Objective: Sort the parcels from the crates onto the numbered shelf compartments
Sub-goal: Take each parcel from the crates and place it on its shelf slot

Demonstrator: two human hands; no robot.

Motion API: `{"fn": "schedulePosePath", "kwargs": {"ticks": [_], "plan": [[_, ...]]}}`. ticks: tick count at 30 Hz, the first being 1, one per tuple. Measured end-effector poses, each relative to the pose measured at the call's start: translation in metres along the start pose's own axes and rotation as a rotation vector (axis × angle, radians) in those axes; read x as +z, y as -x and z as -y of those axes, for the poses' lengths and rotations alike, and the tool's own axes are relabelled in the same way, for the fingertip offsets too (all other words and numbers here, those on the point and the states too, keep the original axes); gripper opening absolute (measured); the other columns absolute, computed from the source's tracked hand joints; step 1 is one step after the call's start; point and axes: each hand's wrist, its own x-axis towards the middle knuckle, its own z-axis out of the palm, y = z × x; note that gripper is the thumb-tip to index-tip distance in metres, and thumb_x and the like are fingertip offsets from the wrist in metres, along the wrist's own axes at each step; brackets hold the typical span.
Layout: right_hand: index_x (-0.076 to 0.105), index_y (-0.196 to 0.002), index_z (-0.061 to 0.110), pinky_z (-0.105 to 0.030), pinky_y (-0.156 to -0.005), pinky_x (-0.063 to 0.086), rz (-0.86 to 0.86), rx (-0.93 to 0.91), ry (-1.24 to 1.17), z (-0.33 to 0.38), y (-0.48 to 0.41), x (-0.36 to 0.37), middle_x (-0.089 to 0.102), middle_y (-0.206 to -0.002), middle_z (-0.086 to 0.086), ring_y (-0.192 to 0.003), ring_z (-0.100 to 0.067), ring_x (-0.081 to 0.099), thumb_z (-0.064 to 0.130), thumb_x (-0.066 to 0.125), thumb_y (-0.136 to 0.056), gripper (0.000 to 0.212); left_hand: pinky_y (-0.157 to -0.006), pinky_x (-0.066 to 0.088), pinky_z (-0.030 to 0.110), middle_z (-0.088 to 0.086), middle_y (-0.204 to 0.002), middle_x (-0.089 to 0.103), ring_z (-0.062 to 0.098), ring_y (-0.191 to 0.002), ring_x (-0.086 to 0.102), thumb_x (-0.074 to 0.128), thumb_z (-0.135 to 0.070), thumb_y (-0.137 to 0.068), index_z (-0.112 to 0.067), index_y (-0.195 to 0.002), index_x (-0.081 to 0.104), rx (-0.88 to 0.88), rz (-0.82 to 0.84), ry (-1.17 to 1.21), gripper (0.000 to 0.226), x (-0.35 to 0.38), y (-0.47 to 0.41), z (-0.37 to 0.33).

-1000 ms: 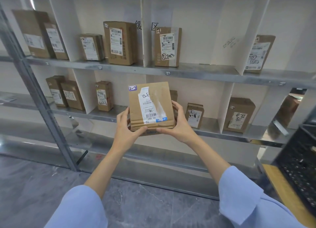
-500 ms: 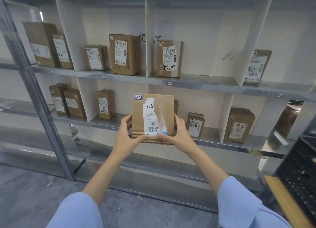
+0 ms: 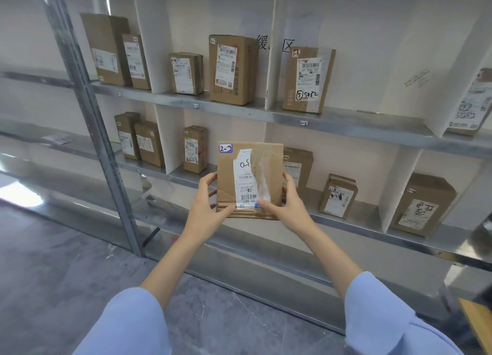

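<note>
A flat brown cardboard parcel (image 3: pixel 226 173) with a torn white shipping label and a small tag reading 2-2 or 2-3 at its top left is held upright in front of the second shelf level. My left hand (image 3: pixel 206 207) grips its lower left edge, thumb on the front. My right hand (image 3: pixel 288 203) grips the lower right edge the same way. The parcel hangs just before the metal shelf (image 3: pixel 354 221), between a small parcel (image 3: pixel 195 149) to the left and another parcel (image 3: pixel 298 165) partly hidden behind it.
White dividers (image 3: pixel 399 184) split both shelf levels into compartments with small number tags such as 1-2 (image 3: pixel 196 106) and 1-3 (image 3: pixel 304 123). Several labelled parcels stand in them. A steel upright (image 3: pixel 98 131) rises at left. A wooden surface (image 3: pixel 479 320) sits at far right.
The view has swung right and come closer to the shelf. Both hands keep the same grip and the parcel has moved slightly nearer the second shelf level.
</note>
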Motion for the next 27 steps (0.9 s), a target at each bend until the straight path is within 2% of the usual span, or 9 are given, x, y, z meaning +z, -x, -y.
{"fn": "schedulePosePath", "kwargs": {"ticks": [3,6,8,10,13,14,18,23,27], "plan": [[0.017,-0.154,0.023,0.002,-0.081,0.04,0.011,0.006,-0.028,-0.007,-0.021,0.021,0.044,-0.128,0.028,-0.1,0.032,0.046,0.019,0.084,-0.078,0.102,-0.082,0.054,0.019,-0.02,-0.144,0.042,0.002,-0.123,0.05,0.081,-0.013,-0.078,-0.031,-0.147,0.03,-0.02,-0.029,-0.062,0.088,-0.012,-0.01,0.018],[0.012,-0.156,0.021,-0.015,-0.099,0.043,0.028,0.024,-0.035,-0.014,-0.046,0.043,0.042,-0.143,0.013,-0.118,0.009,0.051,0.02,0.087,-0.075,0.111,-0.081,0.055,0.021,-0.02,-0.144,0.04,0.005,-0.122,0.05,0.081,-0.015,-0.077,-0.028,-0.151,0.028,-0.032,-0.072,-0.133,0.092,-0.022,-0.027,0.039],[0.023,-0.154,0.017,-0.022,-0.102,0.043,0.041,0.013,-0.009,-0.025,-0.069,0.059,0.046,-0.144,0.007,-0.127,-0.008,0.05,0.021,0.088,-0.074,0.103,-0.09,0.055,0.034,-0.014,-0.145,0.04,0.006,-0.122,0.05,0.08,-0.015,-0.077,-0.027,-0.15,0.03,-0.029,-0.096,-0.178,0.089,-0.03,-0.041,0.054],[0.03,-0.15,0.014,-0.027,-0.104,0.044,0.061,0.02,-0.001,-0.037,-0.094,0.075,0.048,-0.145,0.001,-0.129,-0.014,0.05,0.02,0.087,-0.074,0.096,-0.094,0.053,0.043,-0.01,-0.145,0.041,0.008,-0.122,0.05,0.08,-0.014,-0.077,-0.027,-0.149,0.031,-0.04,-0.103,-0.202,0.088,-0.037,-0.059,0.072],[0.027,-0.148,0.015,-0.015,-0.097,0.043,0.084,0.038,-0.053,-0.053,-0.138,0.098,0.045,-0.143,0.005,-0.125,-0.009,0.049,0.019,0.086,-0.076,0.094,-0.094,0.054,0.046,-0.009,-0.142,0.039,0.01,-0.124,0.05,0.08,-0.014,-0.077,-0.029,-0.147,0.031,-0.061,-0.111,-0.227,0.087,-0.048,-0.093,0.1],[0.025,-0.148,0.016,-0.015,-0.097,0.042,0.09,0.042,-0.07,-0.057,-0.153,0.105,0.045,-0.141,0.006,-0.125,-0.009,0.048,0.019,0.085,-0.076,0.093,-0.094,0.054,0.045,-0.009,-0.142,0.039,0.01,-0.125,0.049,0.08,-0.014,-0.077,-0.029,-0.147,0.031,-0.069,-0.117,-0.233,0.086,-0.051,-0.105,0.109],[0.022,-0.145,0.018,-0.039,-0.11,0.043,0.113,0.091,-0.1,-0.076,-0.208,0.122,0.048,-0.144,0.002,-0.13,-0.018,0.05,0.024,0.084,-0.078,0.092,-0.098,0.052,0.044,-0.016,-0.137,0.044,0.007,-0.125,0.05,0.081,-0.016,-0.076,-0.033,-0.142,0.031,-0.093,-0.083,-0.273,0.084,-0.058,-0.152,0.145],[0.026,-0.138,0.029,-0.034,-0.107,0.044,0.118,0.113,-0.09,-0.101,-0.267,0.138,0.052,-0.13,0.013,-0.126,-0.015,0.054,0.027,0.085,-0.077,0.084,-0.099,0.051,0.036,-0.02,-0.135,0.047,0.001,-0.122,0.051,0.079,-0.022,-0.079,-0.039,-0.139,0.03,-0.113,-0.064,-0.328,0.08,-0.064,-0.204,0.182],[0.026,-0.138,0.031,-0.035,-0.108,0.043,0.121,0.152,-0.093,-0.122,-0.29,0.156,0.052,-0.138,0.01,-0.125,-0.012,0.052,0.033,0.084,-0.077,0.084,-0.096,0.045,0.023,-0.021,-0.133,0.047,-0.01,-0.118,0.047,0.076,-0.027,-0.083,-0.036,-0.14,0.031,-0.135,-0.056,-0.37,0.073,-0.068,-0.227,0.207]]}}
